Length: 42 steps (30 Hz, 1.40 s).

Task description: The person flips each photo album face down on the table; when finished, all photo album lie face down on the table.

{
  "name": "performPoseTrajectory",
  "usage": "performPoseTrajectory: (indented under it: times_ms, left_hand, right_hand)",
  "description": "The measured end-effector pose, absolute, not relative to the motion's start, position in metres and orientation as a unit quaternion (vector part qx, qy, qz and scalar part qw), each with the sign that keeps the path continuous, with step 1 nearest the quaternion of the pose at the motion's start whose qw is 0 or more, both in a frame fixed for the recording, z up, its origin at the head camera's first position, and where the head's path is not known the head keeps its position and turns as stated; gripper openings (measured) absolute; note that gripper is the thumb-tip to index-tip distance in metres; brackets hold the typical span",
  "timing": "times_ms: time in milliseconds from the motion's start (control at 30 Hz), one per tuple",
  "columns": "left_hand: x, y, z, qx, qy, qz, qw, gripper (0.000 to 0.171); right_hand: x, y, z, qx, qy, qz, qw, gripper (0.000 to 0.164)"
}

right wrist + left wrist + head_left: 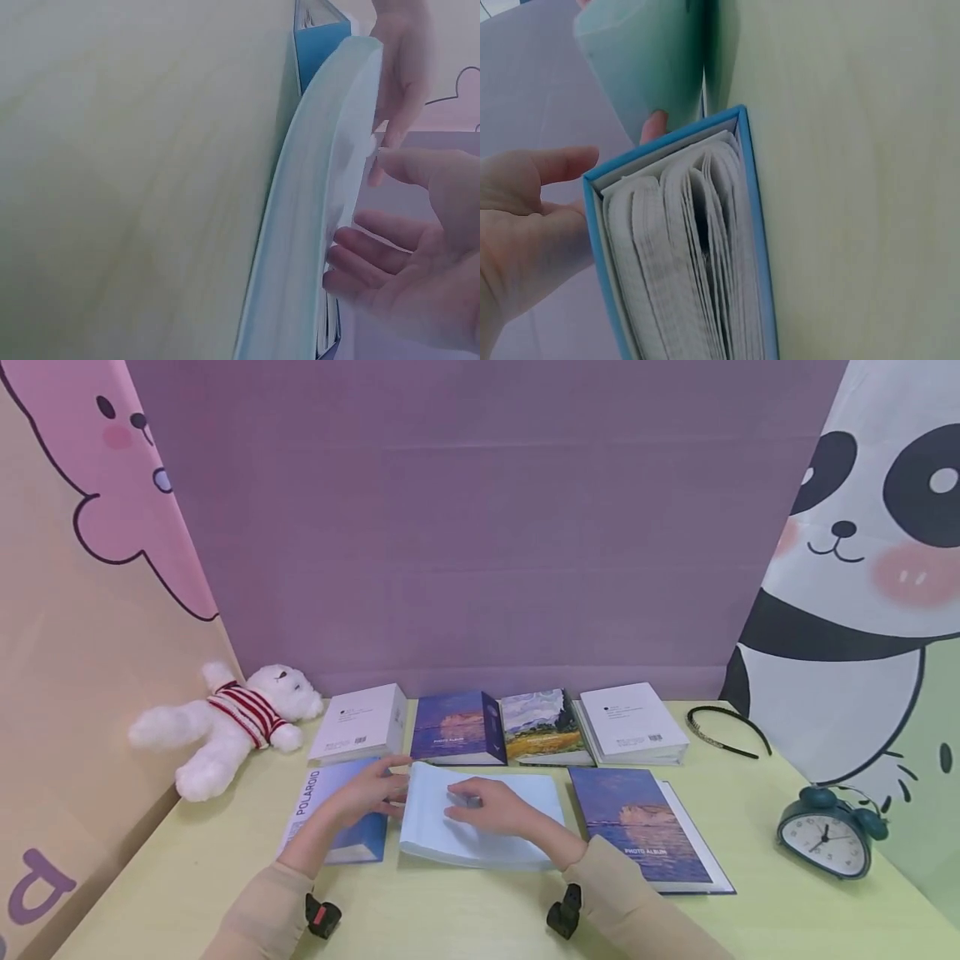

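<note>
A pale blue soft-covered book (427,835), thick and slightly bowed, lies mid-table in the head view. At its left edge is my left hand (367,793), fingers spread, the tips right at the edge. Over its upper face my right hand (491,806) hovers low, thumb and index apart; in the right wrist view the fingertips (341,259) are right at the cover. Partly beneath my left forearm lies a blue album marked POLAROID (363,843); its page ends (682,247) fill the left wrist view. Right of the book lies a PHOTO ALBUM (637,818) with a seascape cover.
Along the back stand a white album (356,722), a seascape album (450,727), a landscape-painted album (543,727) and another white album (630,718). A white teddy bear (232,727) lies back left. A headband (712,739) and an alarm clock (825,835) are at right.
</note>
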State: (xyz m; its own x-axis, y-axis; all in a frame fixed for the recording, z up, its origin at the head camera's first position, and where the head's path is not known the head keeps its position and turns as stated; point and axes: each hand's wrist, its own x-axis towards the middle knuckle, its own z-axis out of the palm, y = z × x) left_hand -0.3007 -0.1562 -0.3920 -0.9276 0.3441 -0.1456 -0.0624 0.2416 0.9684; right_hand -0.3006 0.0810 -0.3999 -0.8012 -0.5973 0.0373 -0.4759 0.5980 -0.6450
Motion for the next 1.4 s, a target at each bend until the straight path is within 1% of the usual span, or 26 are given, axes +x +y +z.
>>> performPoseTrajectory:
  times_ms: [167, 367, 500, 600, 733, 933, 1000, 1067, 1167, 1267, 1400]
  left_hand:
    - [-0.301, -0.158, -0.393, 0.092, 0.763, 0.613, 0.183, 0.049]
    - [-0.303, -0.158, -0.392, 0.085, 0.755, 0.625, 0.179, 0.05]
    - [-0.302, -0.156, -0.39, 0.083, 0.747, 0.635, 0.179, 0.051]
    - [-0.301, -0.154, -0.387, 0.084, 0.737, 0.647, 0.177, 0.049]
    - [-0.299, -0.153, -0.385, 0.092, 0.726, 0.66, 0.173, 0.048]
    - [-0.3, -0.153, -0.384, 0.104, 0.721, 0.665, 0.163, 0.047]
    - [-0.301, -0.153, -0.384, 0.105, 0.72, 0.667, 0.159, 0.047]
    - [-0.302, -0.152, -0.384, 0.104, 0.719, 0.669, 0.155, 0.046]
    - [-0.303, -0.152, -0.384, 0.106, 0.717, 0.672, 0.15, 0.045]
    - [-0.303, -0.15, -0.384, 0.11, 0.715, 0.674, 0.149, 0.044]
    - [-0.303, -0.148, -0.384, 0.111, 0.715, 0.676, 0.142, 0.044]
  right_hand:
    - [-0.297, 0.078, -0.399, -0.308, 0.888, -0.335, 0.069, 0.046]
    - [-0.291, 0.071, -0.396, -0.33, 0.894, -0.302, 0.039, 0.043]
    - [-0.283, 0.063, -0.389, -0.301, 0.905, -0.299, 0.03, 0.046]
    - [-0.277, 0.057, -0.383, -0.278, 0.914, -0.293, 0.032, 0.056]
    - [-0.269, 0.05, -0.377, -0.267, 0.923, -0.273, 0.049, 0.075]
    - [-0.259, 0.042, -0.371, -0.266, 0.923, -0.261, 0.098, 0.107]
    - [-0.257, 0.041, -0.37, -0.271, 0.923, -0.255, 0.095, 0.111]
    - [-0.254, 0.04, -0.369, -0.273, 0.928, -0.242, 0.075, 0.11]
    - [-0.252, 0.038, -0.365, -0.271, 0.936, -0.223, 0.033, 0.1]
    - [-0.252, 0.038, -0.362, -0.271, 0.937, -0.222, 0.0, 0.094]
    - [-0.252, 0.038, -0.355, -0.263, 0.929, -0.261, -0.011, 0.091]
